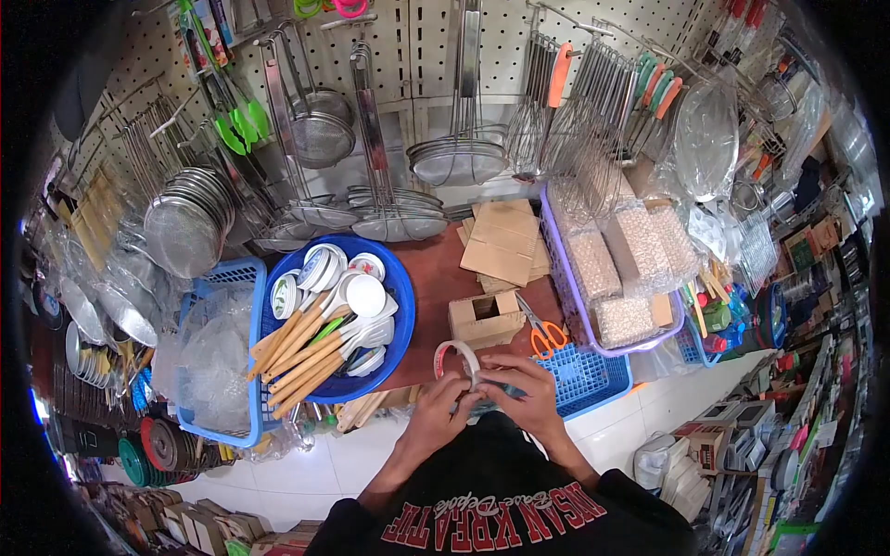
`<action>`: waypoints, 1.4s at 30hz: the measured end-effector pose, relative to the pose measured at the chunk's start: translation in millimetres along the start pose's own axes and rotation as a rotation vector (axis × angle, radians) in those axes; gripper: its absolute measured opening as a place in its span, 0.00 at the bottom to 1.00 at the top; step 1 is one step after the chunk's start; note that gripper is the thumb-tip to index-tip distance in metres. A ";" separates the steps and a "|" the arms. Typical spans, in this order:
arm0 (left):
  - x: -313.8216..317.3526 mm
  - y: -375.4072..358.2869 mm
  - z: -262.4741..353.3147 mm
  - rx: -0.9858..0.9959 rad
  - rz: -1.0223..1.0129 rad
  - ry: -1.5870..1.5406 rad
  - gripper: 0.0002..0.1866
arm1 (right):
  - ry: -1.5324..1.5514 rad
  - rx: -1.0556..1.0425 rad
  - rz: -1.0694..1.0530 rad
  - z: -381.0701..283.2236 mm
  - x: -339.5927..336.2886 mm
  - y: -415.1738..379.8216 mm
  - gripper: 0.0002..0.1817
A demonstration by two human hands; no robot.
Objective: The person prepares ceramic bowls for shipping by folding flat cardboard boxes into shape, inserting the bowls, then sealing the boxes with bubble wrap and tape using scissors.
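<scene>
A roll of tape (446, 349) with a pale ring stands up from between my two hands, close to my chest. My left hand (441, 409) is closed on the lower part of the roll. My right hand (521, 393) is closed too, its fingertips pinched at the roll's right side, touching the left fingertips. Whether a loose strip of tape lies between the fingers is hidden. Just beyond the roll sits a small open cardboard box (487, 321). Orange-handled scissors (545, 334) lie to its right.
A blue round basin (405, 341) holds wooden-handled spatulas and white lids. Flat cardboard pieces (505, 243) lie behind the box. A purple basket (567, 269) holds bagged packs. Blue baskets (257, 371) stand at the table edge. Strainers (459, 160) and whisks hang from the pegboard.
</scene>
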State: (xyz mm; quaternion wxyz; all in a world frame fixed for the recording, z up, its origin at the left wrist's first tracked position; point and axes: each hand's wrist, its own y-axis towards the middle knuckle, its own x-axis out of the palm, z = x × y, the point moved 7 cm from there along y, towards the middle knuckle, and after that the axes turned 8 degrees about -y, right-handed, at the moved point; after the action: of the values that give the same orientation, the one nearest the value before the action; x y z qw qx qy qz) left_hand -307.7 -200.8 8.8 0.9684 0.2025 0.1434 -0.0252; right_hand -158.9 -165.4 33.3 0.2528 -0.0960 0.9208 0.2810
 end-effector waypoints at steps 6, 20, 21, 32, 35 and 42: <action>1.4 -0.9 -4.4 -0.030 -0.055 0.040 0.07 | -0.090 -0.064 -0.037 1.9 1.1 3.5 0.10; 4.4 -4.5 -19.6 -0.112 -0.081 0.009 0.08 | 0.057 0.203 -0.222 29.3 31.0 -0.3 0.08; 4.0 -5.5 -22.7 -0.131 -0.075 -0.011 0.08 | 0.099 0.220 -0.216 31.7 31.9 -0.2 0.08; 4.8 -6.1 -25.9 -0.131 -0.069 -0.035 0.09 | 0.031 0.175 -0.180 29.6 23.1 0.4 0.08; 6.6 -7.6 -27.5 -0.200 -0.085 -0.050 0.07 | -0.041 0.114 -0.154 22.0 21.4 4.8 0.07; -1.9 -21.2 -29.9 -0.003 -0.107 -0.021 0.05 | 0.241 0.381 -0.220 54.7 29.7 -13.0 0.08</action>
State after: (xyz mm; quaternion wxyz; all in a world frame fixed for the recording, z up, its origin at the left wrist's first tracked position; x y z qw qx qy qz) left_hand -319.8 -208.3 -25.1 0.9674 0.1927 0.1438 -0.0790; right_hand -157.6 -146.1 -27.3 0.1836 -0.1790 0.9647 0.0596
